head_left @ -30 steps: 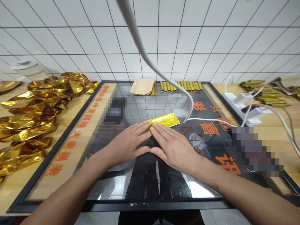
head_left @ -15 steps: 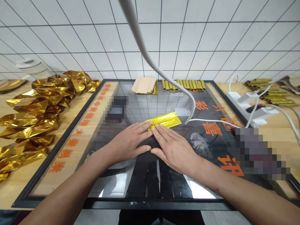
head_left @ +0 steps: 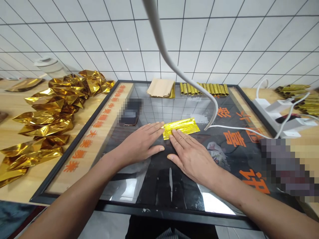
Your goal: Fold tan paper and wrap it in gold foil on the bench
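A creased strip of shiny gold foil paper (head_left: 183, 125) lies flat on the dark glass panel (head_left: 152, 111). My right hand (head_left: 190, 149) rests with outstretched fingertips on the strip's near edge, thumb apart. Beside the strip's left end is my left hand (head_left: 142, 142), fingers straight and palm down, its fingertips at the foil's corner. Neither hand grips the paper. Behind them stand a folded stack of tan-backed gold paper (head_left: 160, 88) and a row of several rolled gold paper tubes (head_left: 204, 89).
Folded gold foil shapes (head_left: 50, 116) pile up on the left. A phone (head_left: 131, 112) lies on the glass. A white cable (head_left: 171, 64) arches down in front of me. On the right are a power strip (head_left: 264, 108) with plugs and more gold rolls (head_left: 306, 104).
My hands have drawn slightly apart, baring more of the foil strip's left end and near edge. The camera view has shifted a little to the left.
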Action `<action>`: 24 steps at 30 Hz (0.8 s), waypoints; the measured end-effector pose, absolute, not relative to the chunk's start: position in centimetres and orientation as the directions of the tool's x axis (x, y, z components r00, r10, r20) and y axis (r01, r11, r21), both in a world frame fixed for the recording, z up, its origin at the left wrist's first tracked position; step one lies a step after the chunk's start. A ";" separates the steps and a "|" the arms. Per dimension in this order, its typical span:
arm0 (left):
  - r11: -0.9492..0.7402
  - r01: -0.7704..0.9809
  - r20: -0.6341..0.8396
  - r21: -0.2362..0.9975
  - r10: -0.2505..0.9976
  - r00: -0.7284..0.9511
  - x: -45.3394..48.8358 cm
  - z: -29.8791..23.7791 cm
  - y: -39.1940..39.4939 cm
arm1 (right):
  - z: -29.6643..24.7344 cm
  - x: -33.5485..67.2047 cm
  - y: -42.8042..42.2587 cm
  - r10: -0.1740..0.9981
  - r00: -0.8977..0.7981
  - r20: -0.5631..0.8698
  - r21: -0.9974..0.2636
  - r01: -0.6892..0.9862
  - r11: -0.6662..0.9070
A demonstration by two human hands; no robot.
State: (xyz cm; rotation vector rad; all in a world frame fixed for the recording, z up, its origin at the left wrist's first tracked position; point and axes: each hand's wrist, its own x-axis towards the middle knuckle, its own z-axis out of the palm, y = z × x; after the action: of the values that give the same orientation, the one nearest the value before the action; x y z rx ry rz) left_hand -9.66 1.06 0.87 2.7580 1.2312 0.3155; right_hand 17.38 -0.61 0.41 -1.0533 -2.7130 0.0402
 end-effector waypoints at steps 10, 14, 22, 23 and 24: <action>-0.719 0.662 0.115 0.213 0.691 0.714 -8.6 1.0 0.6 | 0.3 17.3 -0.7 0.677 -0.709 0.198 -0.086 0.675 0.733; -0.709 0.674 0.073 0.205 0.698 0.712 -8.8 0.7 0.8 | 0.5 17.3 -0.8 0.720 -0.678 0.151 -0.005 0.728 0.686; -0.724 0.653 0.120 0.221 0.685 0.718 -9.0 0.4 0.9 | 0.9 20.1 1.0 0.852 -0.495 0.168 0.014 0.866 0.500; -0.724 0.651 0.124 0.228 0.685 0.718 -9.0 0.4 0.9 | 1.1 20.4 1.3 0.866 -0.470 0.172 0.010 0.879 0.476; -0.723 0.650 0.128 0.234 0.686 0.716 -9.0 0.3 0.9 | 1.3 20.6 1.6 0.875 -0.448 0.182 0.003 0.891 0.455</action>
State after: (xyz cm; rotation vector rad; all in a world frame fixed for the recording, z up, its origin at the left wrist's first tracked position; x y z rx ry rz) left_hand -8.99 0.89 0.33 2.7482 1.0791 0.3074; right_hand 20.57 1.61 1.28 -1.5576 -2.5452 -0.1471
